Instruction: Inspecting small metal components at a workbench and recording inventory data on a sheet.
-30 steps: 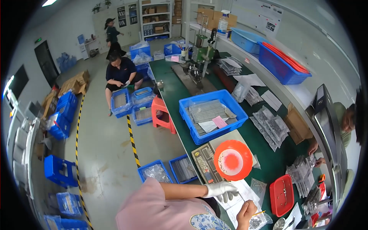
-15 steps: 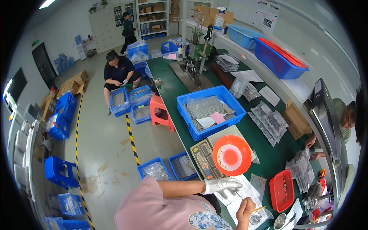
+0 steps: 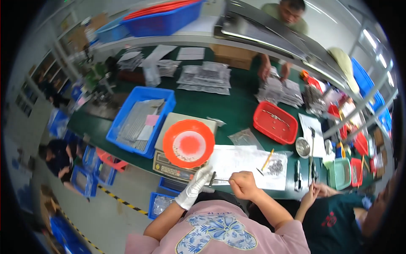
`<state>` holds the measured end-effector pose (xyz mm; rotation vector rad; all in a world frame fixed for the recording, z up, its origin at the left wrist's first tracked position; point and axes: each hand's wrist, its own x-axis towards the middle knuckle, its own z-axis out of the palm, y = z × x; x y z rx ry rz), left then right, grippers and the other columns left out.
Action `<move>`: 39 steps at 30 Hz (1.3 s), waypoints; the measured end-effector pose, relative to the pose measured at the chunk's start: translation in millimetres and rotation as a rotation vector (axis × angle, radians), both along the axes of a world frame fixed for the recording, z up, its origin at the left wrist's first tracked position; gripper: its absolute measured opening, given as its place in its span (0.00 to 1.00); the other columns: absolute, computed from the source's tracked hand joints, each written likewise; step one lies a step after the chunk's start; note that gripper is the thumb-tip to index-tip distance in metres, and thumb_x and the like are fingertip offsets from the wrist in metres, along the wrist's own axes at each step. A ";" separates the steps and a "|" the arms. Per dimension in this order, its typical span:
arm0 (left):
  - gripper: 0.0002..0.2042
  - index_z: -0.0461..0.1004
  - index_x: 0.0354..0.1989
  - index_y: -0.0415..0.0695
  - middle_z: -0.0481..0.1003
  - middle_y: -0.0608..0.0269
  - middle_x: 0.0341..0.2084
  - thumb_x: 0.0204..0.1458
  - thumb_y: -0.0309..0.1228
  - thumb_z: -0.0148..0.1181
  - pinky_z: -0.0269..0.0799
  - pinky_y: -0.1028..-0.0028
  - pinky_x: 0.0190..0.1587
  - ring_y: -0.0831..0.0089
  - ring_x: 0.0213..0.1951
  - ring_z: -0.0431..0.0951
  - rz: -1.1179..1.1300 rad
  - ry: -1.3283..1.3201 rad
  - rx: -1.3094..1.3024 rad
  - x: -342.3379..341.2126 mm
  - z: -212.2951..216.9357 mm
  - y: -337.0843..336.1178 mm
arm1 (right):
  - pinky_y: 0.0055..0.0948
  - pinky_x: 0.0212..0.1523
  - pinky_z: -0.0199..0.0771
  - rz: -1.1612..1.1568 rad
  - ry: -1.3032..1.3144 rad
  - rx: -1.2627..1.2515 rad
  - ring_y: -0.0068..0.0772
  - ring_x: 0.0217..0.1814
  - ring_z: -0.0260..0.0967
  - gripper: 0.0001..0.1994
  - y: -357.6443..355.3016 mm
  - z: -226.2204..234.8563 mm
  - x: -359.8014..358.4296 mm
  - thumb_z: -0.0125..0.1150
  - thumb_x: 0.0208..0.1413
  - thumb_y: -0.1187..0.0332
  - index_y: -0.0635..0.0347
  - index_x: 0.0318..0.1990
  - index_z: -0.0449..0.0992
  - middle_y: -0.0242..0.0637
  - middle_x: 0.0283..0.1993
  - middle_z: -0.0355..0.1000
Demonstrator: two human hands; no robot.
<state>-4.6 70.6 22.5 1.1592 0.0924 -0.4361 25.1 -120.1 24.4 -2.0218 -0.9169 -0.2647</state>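
Right hand (image 3: 242,185), bare, is clenching around one end of a thin metal tool (image 3: 220,180) at the near edge of the worktop (image 3: 237,108). Left hand (image 3: 196,184), wearing a white glove, is closing its fingertips on the other end of the same tool, where a small dark part (image 3: 212,178) is sitting. The tool's long axis is running along the near edge, from hand to hand, so both hands are equally close to it.

Both hands are working over a white paper sheet (image 3: 237,163). On that sheet, toward the far right of the right hand, a small heap of metal parts (image 3: 275,168) is lying beside a yellow pencil (image 3: 267,159). Just beyond the left hand, an orange dish (image 3: 189,143) is resting on a weighing scale (image 3: 177,169). A blue crate (image 3: 141,120) is standing farther along toward the left end, and a red tray (image 3: 275,122) is standing toward the far right.
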 end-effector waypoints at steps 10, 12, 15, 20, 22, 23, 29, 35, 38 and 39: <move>0.09 0.67 0.36 0.36 0.68 0.62 0.30 0.47 0.25 0.45 0.66 0.78 0.35 0.74 0.33 0.69 0.084 -0.711 0.527 5.5 -7.1 -6.6 | 0.35 0.17 0.59 -0.055 0.381 0.175 0.44 0.15 0.59 0.07 -0.5 -2.5 -17.7 0.46 0.45 0.71 0.61 0.18 0.63 0.41 0.14 0.58; 0.18 0.67 0.40 0.39 0.69 0.61 0.30 0.52 0.40 0.39 0.67 0.77 0.32 0.73 0.31 0.70 0.031 -0.062 0.166 4.7 7.8 -5.2 | 0.35 0.17 0.59 -0.045 0.273 0.102 0.45 0.15 0.59 0.08 -1.7 -2.2 -17.4 0.46 0.45 0.70 0.60 0.18 0.63 0.41 0.14 0.58; 0.19 0.66 0.40 0.38 0.69 0.59 0.28 0.51 0.42 0.41 0.67 0.81 0.26 0.74 0.29 0.71 -0.403 0.208 -0.141 9.8 -0.5 12.9 | 0.35 0.17 0.59 -0.023 0.097 -0.015 0.45 0.16 0.59 0.08 -0.7 1.8 -16.0 0.46 0.45 0.70 0.60 0.18 0.62 0.41 0.14 0.59; 0.07 0.69 0.33 0.36 0.66 0.61 0.35 0.45 0.19 0.47 0.67 0.81 0.34 0.76 0.31 0.70 -0.052 -0.928 0.641 6.2 3.8 -2.3 | 0.35 0.16 0.58 -0.071 0.217 0.056 0.44 0.15 0.59 0.07 2.6 -6.3 -17.8 0.47 0.44 0.71 0.60 0.17 0.62 0.40 0.13 0.58; 0.08 0.69 0.34 0.36 0.66 0.61 0.34 0.46 0.20 0.47 0.67 0.80 0.33 0.76 0.32 0.69 -0.037 -0.795 0.506 6.4 1.1 -0.6 | 0.35 0.16 0.58 -0.112 0.266 0.090 0.43 0.15 0.59 0.07 1.9 -5.7 -18.7 0.47 0.43 0.71 0.60 0.17 0.62 0.39 0.13 0.58; 0.09 0.68 0.36 0.36 0.67 0.62 0.34 0.46 0.22 0.48 0.66 0.80 0.33 0.76 0.32 0.69 -0.016 -0.654 0.376 5.7 0.2 0.2 | 0.35 0.16 0.58 -0.110 0.266 0.090 0.43 0.15 0.59 0.07 1.4 -5.2 -18.0 0.47 0.43 0.71 0.60 0.17 0.62 0.39 0.13 0.58; 0.12 0.65 0.40 0.36 0.68 0.62 0.30 0.47 0.27 0.46 0.66 0.82 0.28 0.76 0.28 0.70 -0.272 0.134 -0.020 5.5 4.2 2.8 | 0.35 0.16 0.58 -0.069 0.014 -0.017 0.45 0.15 0.59 0.07 -0.5 -0.4 -15.1 0.46 0.45 0.70 0.60 0.18 0.63 0.41 0.14 0.59; 0.13 0.66 0.40 0.38 0.69 0.62 0.32 0.44 0.29 0.49 0.65 0.80 0.32 0.74 0.34 0.69 -0.001 -0.133 0.075 5.8 15.9 -2.2 | 0.34 0.16 0.59 -0.076 0.233 0.069 0.42 0.15 0.60 0.06 1.1 -1.3 -18.3 0.48 0.44 0.71 0.59 0.18 0.64 0.39 0.13 0.59; 0.14 0.65 0.42 0.37 0.68 0.61 0.34 0.46 0.29 0.50 0.66 0.82 0.31 0.75 0.35 0.69 -0.164 0.161 -0.144 8.4 6.5 7.7 | 0.35 0.17 0.59 -0.038 0.084 -0.027 0.43 0.15 0.60 0.07 -1.3 5.3 -15.8 0.47 0.45 0.70 0.59 0.19 0.64 0.40 0.14 0.60; 0.13 0.65 0.42 0.38 0.68 0.60 0.35 0.47 0.29 0.50 0.66 0.83 0.31 0.75 0.35 0.69 -0.341 0.166 -0.056 8.6 6.2 11.1 | 0.35 0.17 0.59 -0.052 0.078 -0.039 0.43 0.15 0.60 0.07 -1.5 4.9 -15.1 0.47 0.45 0.71 0.59 0.19 0.64 0.40 0.14 0.60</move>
